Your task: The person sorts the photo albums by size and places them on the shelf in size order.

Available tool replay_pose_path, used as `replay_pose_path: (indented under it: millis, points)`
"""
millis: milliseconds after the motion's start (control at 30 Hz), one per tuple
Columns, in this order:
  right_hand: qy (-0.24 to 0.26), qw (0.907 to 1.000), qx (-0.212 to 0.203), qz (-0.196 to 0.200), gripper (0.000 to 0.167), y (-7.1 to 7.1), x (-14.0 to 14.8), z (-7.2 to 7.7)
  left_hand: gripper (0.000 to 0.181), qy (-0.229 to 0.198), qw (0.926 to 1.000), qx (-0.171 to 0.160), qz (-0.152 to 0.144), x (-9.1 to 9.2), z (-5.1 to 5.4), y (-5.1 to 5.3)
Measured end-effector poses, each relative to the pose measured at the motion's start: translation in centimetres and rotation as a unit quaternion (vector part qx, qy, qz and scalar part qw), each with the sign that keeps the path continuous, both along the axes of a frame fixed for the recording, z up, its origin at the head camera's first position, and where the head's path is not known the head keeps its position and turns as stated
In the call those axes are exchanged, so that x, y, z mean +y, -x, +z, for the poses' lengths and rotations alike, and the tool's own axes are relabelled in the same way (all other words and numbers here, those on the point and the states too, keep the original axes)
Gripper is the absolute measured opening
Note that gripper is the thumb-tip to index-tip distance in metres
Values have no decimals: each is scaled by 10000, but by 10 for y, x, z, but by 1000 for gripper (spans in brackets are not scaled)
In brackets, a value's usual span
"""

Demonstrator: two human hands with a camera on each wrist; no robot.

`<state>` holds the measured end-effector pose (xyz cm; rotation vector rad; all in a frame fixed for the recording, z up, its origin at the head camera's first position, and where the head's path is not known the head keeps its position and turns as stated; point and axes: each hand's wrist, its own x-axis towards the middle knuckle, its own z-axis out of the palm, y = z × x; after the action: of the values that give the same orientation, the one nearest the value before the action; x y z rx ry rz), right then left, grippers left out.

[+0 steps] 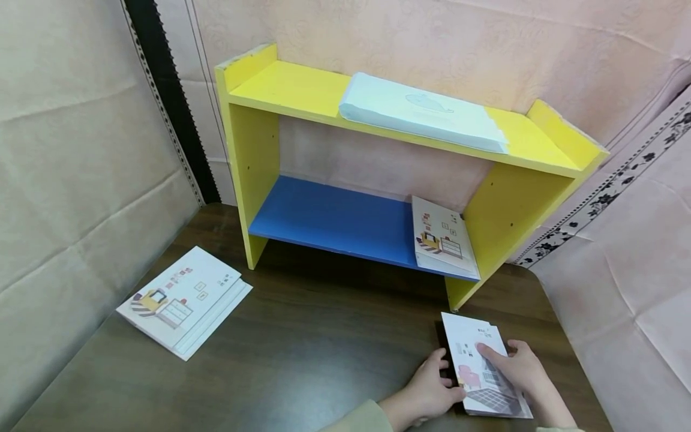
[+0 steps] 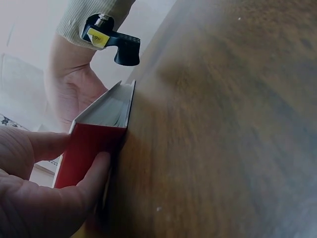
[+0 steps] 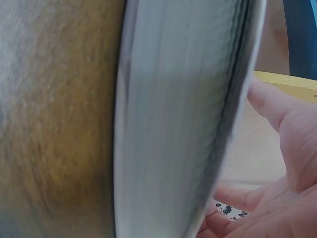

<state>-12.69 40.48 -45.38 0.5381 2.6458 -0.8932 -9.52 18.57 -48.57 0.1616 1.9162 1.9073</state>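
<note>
A thick white-covered book (image 1: 479, 372) with pink armchair and keyboard drawings lies on the dark wooden table (image 1: 302, 336) at the lower right. In the left wrist view its red spine (image 2: 85, 148) faces the left hand (image 2: 44, 198), whose thumb and finger grip that spine side. From the right, the right hand (image 1: 515, 367) holds the same book, thumb flat on the cover and fingers toward the far edge. The right wrist view shows the book's page edges (image 3: 173, 119) close up, with part of the right hand beside the cover. Some fingertips are hidden.
A yellow shelf unit (image 1: 254, 174) stands behind, with a blue board (image 1: 335, 216). White books (image 1: 439, 234) lie at that board's right end. A pale blue packet (image 1: 421, 111) rests on top. More white books (image 1: 183, 300) lie on the table at left. Fabric walls (image 1: 81, 150) enclose the sides.
</note>
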Motion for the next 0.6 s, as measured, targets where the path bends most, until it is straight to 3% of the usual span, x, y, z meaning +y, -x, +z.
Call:
replay_pose_path:
  millis: [367, 600]
  points:
    - [-99, 9999, 43, -113, 115, 2, 5, -7, 70, -158, 9998, -117, -48, 4, -2, -1]
    - [-24, 9997, 63, -256, 110, 1, 7, -10, 71, -10, 9998, -140, -119, 3, -5, 0]
